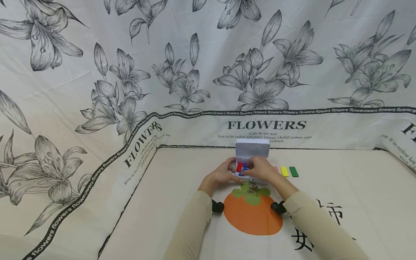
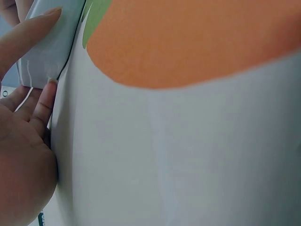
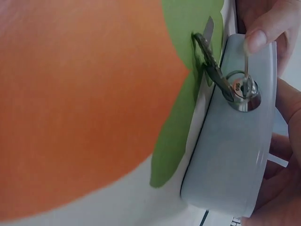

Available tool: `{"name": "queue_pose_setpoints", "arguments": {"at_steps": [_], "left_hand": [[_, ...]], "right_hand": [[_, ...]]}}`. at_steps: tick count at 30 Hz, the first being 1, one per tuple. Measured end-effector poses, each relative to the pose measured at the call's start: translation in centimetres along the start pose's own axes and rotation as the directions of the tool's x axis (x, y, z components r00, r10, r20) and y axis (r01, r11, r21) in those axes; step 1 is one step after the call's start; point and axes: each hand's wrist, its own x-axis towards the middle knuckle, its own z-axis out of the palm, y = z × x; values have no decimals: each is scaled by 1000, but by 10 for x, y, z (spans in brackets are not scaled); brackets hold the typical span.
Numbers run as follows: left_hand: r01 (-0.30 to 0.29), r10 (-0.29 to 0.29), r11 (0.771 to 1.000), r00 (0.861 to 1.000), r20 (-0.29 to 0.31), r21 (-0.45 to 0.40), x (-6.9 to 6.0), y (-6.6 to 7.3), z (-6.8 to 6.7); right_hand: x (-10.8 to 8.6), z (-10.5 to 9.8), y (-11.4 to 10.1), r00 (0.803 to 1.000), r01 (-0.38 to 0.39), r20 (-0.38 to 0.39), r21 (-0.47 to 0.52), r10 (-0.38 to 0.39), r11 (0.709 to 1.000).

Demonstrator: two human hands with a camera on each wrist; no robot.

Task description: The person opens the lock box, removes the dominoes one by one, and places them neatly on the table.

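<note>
A small white metal box (image 1: 252, 148) stands on the table with its lid raised. Red (image 1: 239, 167) and blue blocks (image 1: 243, 172) lie inside it. My left hand (image 1: 222, 174) grips the box's left side, its thumb (image 2: 40, 29) across the front and fingers against the side wall. My right hand (image 1: 261, 168) reaches over the right part of the box, fingers bent down among the blocks; whether they pinch one is hidden. A round lock (image 3: 244, 94) with a key in it sits on the box front, and more keys (image 3: 211, 66) hang from its ring.
Right of the box lie a yellow block (image 1: 284, 171), a green block (image 1: 294, 171) and a partly hidden pink block (image 1: 276, 169). The tablecloth has a printed orange persimmon (image 1: 253, 215) in front of the box. A flowered curtain (image 1: 195, 130) rises behind the table.
</note>
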Motion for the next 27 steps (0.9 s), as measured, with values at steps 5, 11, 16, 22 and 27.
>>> {"name": "queue_pose_setpoints", "arguments": {"at_steps": [5, 11, 16, 22, 27], "left_hand": [[3, -3, 1000, 1000, -4, -1, 0, 0, 0], [-8, 8, 1000, 1000, -7, -6, -1, 1, 1], [-18, 18, 1000, 1000, -4, -3, -1, 0, 1], [-13, 13, 1000, 1000, -4, -11, -2, 0, 1], [-11, 11, 1000, 1000, -5, -12, -2, 2, 0]], "right_hand": [[2, 4, -4, 998, -61, -23, -20, 60, 998], [4, 7, -6, 993, -118, -22, -22, 118, 993], [4, 9, -9, 989, -149, -17, -54, 148, 987], [6, 9, -10, 990, -142, -8, -78, 142, 987], [7, 7, -4, 997, -78, 0, -101, 79, 992]]}}
